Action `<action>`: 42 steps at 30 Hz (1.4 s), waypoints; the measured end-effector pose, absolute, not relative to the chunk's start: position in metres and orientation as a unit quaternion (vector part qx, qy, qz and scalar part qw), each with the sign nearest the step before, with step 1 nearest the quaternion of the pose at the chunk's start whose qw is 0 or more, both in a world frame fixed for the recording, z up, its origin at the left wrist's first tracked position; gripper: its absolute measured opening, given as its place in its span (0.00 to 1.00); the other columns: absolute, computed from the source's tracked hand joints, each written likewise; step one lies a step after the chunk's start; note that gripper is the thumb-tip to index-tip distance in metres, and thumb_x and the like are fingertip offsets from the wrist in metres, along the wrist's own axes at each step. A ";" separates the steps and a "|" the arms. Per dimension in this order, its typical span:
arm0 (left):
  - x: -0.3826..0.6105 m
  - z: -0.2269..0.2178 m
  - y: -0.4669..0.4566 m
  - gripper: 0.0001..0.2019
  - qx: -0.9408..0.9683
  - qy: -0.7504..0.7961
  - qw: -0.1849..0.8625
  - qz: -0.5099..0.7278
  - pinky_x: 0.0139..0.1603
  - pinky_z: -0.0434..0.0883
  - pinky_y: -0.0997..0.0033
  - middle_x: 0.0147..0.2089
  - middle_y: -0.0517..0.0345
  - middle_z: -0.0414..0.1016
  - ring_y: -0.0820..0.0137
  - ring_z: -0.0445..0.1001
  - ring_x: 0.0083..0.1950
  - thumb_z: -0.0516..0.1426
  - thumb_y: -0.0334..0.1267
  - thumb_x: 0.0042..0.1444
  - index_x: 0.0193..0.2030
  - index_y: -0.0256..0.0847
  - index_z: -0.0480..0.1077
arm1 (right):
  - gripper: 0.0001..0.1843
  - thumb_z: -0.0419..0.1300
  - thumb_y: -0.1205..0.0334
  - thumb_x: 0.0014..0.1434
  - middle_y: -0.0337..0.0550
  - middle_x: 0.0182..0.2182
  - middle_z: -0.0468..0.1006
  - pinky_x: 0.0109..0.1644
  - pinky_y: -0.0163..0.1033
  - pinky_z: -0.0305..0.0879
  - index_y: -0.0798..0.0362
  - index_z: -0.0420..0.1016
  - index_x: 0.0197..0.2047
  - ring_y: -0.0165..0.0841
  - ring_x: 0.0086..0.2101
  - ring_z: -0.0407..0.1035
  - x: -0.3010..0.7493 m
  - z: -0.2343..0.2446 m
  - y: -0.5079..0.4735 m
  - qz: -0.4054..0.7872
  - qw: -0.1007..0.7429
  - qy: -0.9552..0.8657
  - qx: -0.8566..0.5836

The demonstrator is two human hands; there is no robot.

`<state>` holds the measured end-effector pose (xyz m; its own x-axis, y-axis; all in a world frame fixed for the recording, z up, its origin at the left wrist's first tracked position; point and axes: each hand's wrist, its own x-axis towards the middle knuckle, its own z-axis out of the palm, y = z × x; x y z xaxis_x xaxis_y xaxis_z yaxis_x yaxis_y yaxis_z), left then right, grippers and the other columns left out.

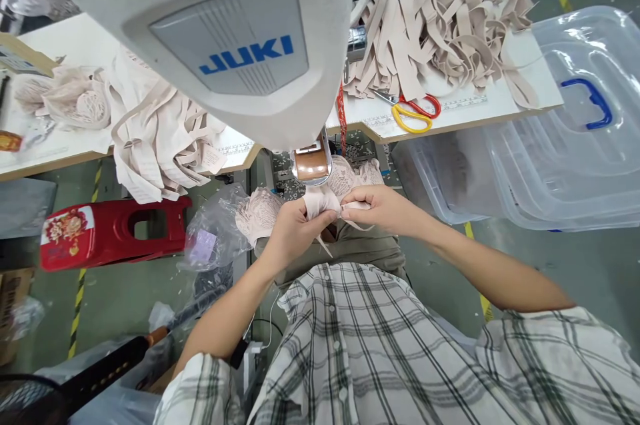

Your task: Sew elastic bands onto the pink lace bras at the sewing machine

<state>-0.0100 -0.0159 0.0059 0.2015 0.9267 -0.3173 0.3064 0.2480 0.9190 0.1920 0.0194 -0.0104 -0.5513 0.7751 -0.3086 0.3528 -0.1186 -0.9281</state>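
A pale pink lace bra (259,213) hangs in front of the sewing machine (240,32), its cups to either side of the machine's front end. My left hand (299,228) pinches the bra's fabric band between thumb and fingers, just below the brown-windowed machine part (313,164). Close beside it, my right hand (370,204) is closed on the same band and a narrow strip. Thin loose ends dangle below both hands. The stitching point is hidden by the machine head.
Beige fabric strips (440,25) heap on the right table; red and yellow scissors (415,112) lie at its edge. More strips (155,138) drape off the left table. A red plastic stool (115,232) is at left, clear lidded bins (575,138) at right.
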 end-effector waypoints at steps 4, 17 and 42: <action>-0.010 0.003 -0.012 0.12 0.500 0.562 0.592 0.290 0.26 0.70 0.73 0.22 0.60 0.75 0.70 0.73 0.25 0.64 0.45 0.51 0.26 0.38 0.73 | 0.15 0.62 0.49 0.54 0.35 0.23 0.69 0.28 0.34 0.53 0.53 0.78 0.32 0.27 0.24 0.60 0.190 -0.019 0.016 0.674 0.182 -0.563 -0.443; 0.011 -0.010 -0.021 0.15 0.315 0.593 0.591 0.447 0.33 0.73 0.73 0.28 0.61 0.77 0.73 0.74 0.28 0.68 0.43 0.46 0.34 0.36 0.72 | 0.10 0.57 0.59 0.54 0.40 0.25 0.74 0.34 0.36 0.56 0.53 0.77 0.29 0.31 0.29 0.65 0.178 -0.002 0.015 0.451 0.258 -0.703 -0.486; -0.080 -0.014 0.027 0.24 0.898 0.391 -0.051 0.192 0.53 0.76 0.61 0.34 0.56 0.78 0.61 0.79 0.45 0.61 0.52 0.59 0.62 0.57 0.73 | 0.09 0.55 0.61 0.55 0.36 0.21 0.70 0.31 0.37 0.48 0.52 0.74 0.27 0.28 0.25 0.58 0.149 0.076 0.099 0.325 -0.005 -0.855 -0.405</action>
<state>-0.0801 0.0270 -0.0142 0.6196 0.6834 0.3860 0.7230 -0.6884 0.0583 0.1487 0.0991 0.0765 -0.6722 0.6889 -0.2715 0.6951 0.4608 -0.5517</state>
